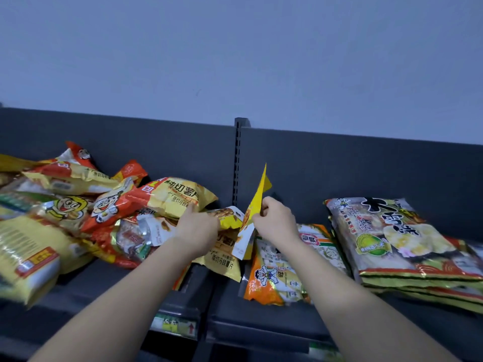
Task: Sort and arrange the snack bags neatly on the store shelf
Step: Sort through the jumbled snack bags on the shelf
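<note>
A messy heap of yellow and orange snack bags [78,205] covers the left part of the dark grey shelf [274,317]. My left hand [196,226] reaches into the heap's right end, fingers closed on a yellow chip bag [227,218] under a bigger yellow-orange bag [172,197]. My right hand [277,220] pinches a thin yellow packet [257,197] that stands on edge, its corner pointing up. Right of my hands an orange-white rice cracker bag [277,273] lies flat. A neat stack of larger rice cracker bags [397,239] lies at the far right.
A slotted upright post [238,158] splits the grey back panel [366,165] behind the shelf. Price tags [175,326] sit on the shelf's front rail. A large yellow bag [26,254] overhangs the front edge at the left. Blue-grey wall above.
</note>
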